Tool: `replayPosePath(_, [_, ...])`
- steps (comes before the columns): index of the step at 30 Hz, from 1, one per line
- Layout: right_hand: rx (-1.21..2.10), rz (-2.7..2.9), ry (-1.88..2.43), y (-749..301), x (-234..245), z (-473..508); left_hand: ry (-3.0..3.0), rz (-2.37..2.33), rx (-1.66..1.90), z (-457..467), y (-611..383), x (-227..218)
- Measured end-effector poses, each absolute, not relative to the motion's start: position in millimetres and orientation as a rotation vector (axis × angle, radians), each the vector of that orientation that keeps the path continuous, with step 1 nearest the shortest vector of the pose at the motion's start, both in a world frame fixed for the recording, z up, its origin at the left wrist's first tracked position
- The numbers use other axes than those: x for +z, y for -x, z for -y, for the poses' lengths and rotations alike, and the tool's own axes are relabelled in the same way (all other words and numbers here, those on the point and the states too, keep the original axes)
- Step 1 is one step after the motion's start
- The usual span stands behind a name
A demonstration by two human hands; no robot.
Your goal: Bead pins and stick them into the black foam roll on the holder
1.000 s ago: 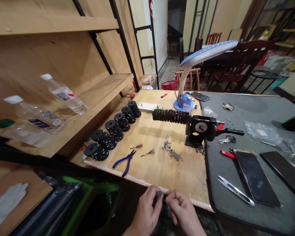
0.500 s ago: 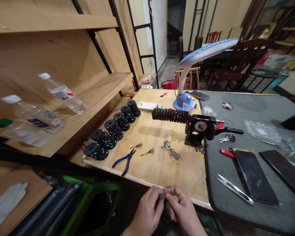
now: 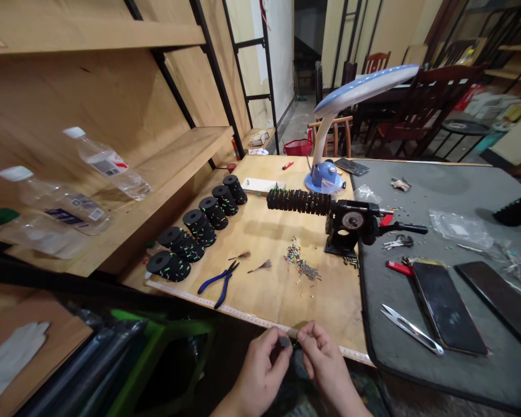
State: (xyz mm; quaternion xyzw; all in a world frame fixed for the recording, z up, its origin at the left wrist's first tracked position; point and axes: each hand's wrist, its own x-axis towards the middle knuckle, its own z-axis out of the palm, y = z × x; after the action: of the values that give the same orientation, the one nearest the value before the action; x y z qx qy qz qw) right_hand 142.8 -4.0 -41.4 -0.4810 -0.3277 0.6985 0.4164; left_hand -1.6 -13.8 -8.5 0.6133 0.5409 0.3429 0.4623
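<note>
Both hands meet at the near edge of the wooden board (image 3: 269,284), just below the measuring tape (image 3: 243,315) along it. My left hand (image 3: 260,373) pinches a small dark grey piece (image 3: 283,341) between thumb and forefinger. My right hand (image 3: 325,365) is closed in a pinch right beside that piece, on something too small to make out. On the board beyond lie blue-handled pliers (image 3: 219,282), a heap of coloured pins (image 3: 301,260), and a black hand-crank winder (image 3: 351,226) carrying a row of black spools (image 3: 298,201).
Several black spool stacks (image 3: 197,231) line the board's left side. A blue desk lamp (image 3: 330,168) stands behind. On the grey mat (image 3: 438,359) to the right lie thread snips (image 3: 410,330), two phones (image 3: 449,307) and a red lighter (image 3: 397,267). Plastic bottles (image 3: 69,200) lie on the left shelf.
Both hands have stayed at the board's edge, fingers shifting slightly around the small dark piece. The view has drifted a little; nothing on the board has moved.
</note>
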Motion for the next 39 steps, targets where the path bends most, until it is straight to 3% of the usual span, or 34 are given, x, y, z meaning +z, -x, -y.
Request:
replayPosePath(12, [1.744,0.904,1.205,-139,-35,4,-1.253,-1.384,0.871,10,-8,-10])
replayPosePath(39, [1.690,0.922,1.206,-138,-35,5,-1.313,-1.381,0.874,11,-10,-14])
